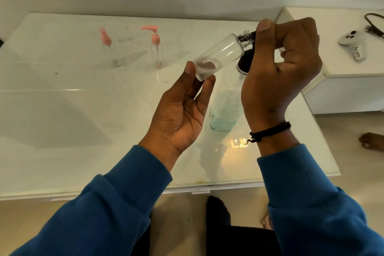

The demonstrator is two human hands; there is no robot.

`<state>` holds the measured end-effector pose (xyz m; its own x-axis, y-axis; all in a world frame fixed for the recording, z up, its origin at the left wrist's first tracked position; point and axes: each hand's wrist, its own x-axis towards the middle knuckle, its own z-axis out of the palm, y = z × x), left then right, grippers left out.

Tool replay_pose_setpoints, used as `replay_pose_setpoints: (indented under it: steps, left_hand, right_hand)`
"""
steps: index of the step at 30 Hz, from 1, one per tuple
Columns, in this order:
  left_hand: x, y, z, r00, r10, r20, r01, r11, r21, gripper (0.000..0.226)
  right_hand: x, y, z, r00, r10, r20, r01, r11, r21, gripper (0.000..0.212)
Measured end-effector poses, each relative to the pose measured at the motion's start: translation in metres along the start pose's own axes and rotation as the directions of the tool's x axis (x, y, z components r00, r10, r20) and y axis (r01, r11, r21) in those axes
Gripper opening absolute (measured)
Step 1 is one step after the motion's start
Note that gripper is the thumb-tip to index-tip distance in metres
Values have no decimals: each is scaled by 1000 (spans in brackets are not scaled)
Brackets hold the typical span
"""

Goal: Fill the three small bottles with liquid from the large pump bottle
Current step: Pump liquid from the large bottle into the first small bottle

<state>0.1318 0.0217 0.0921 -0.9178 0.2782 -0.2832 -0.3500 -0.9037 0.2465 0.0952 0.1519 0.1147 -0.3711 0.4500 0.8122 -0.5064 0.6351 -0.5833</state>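
My left hand (182, 106) pinches the base of a small clear bottle (220, 54) between thumb and fingers, tilted with its open threaded neck up and to the right. My right hand (282, 64) is curled over the black pump head (246, 62) of the large pump bottle (226, 110), whose nozzle meets the small bottle's neck. The large bottle stands on the table and holds pale blue liquid in its lower part. Two more small clear bottles stand at the back: one with a pink spray cap (108, 48) and one with a pink pump cap (156, 48).
The white glossy table (72, 120) runs from the wall to the near edge. A lower white cabinet (342, 87) stands at the right, carrying a white game controller (353, 41) with a black cable. My dark-clad legs show below the table edge.
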Motion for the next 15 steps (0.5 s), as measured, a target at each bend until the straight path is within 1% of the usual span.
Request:
replay_pose_setpoints:
  steps: [5,10,15]
  left_hand:
    - [-1,0,-3,1000,-20,0,20,1000,-17,54]
    - [0,0,-1,1000,-13,6,13,1000,-4,51]
    - [0,0,-4,1000,-20,3,20,1000,-20,57]
  right_hand:
    - [-8,3,-2,1000,23,7,-23,1000,15,29]
    - [0,-2,0,1000,-8,-9,8,1000,-5,30]
    - [-10,1,0,1000,10,-2,-10,1000,3,27]
